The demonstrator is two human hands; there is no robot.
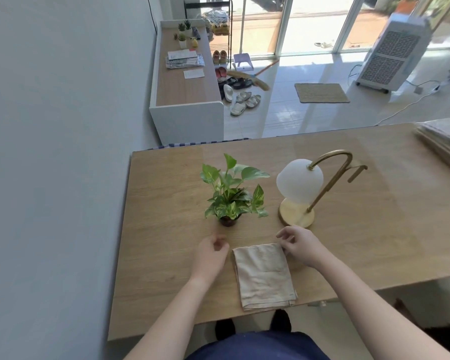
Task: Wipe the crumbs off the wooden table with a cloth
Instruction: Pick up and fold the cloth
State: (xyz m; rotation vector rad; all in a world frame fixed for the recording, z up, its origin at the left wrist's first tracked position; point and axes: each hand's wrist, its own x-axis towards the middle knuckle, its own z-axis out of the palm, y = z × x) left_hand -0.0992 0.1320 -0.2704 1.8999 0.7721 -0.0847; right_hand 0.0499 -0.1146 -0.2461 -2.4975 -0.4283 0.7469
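Judging by how things lie, the wiping has not begun. The wooden table shows no swept patch from its left edge across, and any crumbs are too small to make out. The cloth lies folded and flat at 6 o'clock on the table, close to the near edge. The potted plant stands at the cloth's 11 o'clock, and the lamp at its 1 o'clock, so both will probably need working around or lifting. A stack of folded mats sits at the table's far right, about 2 o'clock. All of the wiping is left.

The left hand hovers just beside the cloth at its 10 o'clock, blurred, fingers loosely curled and holding nothing. The right hand is at the cloth's far right corner, about 1 o'clock, with its fingers bent down toward the fabric. I cannot tell whether they pinch that corner or only touch it.
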